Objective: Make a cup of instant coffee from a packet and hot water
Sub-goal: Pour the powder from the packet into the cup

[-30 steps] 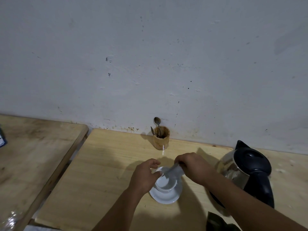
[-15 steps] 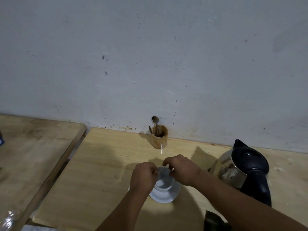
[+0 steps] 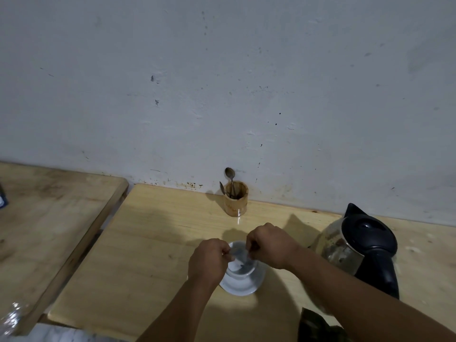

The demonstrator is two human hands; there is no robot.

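A scuffed white wall (image 3: 222,82) rose behind two pale wooden tables; the cup (image 3: 240,264) stood on a white saucer (image 3: 243,287) on the nearer table (image 3: 148,243). Left of the cup, across a narrow gap, was the second table (image 3: 49,213). The left hand (image 3: 209,259) and right hand (image 3: 270,245) met just above the cup, fingers of each pinched shut on a small pale packet (image 3: 238,250) stretched between them; the cup's contents could not be made out. Behind the cup, against the wall, a wooden holder (image 3: 236,202) held spoons (image 3: 230,177). Right of the cup stood a steel kettle (image 3: 357,245) with black lid and handle.
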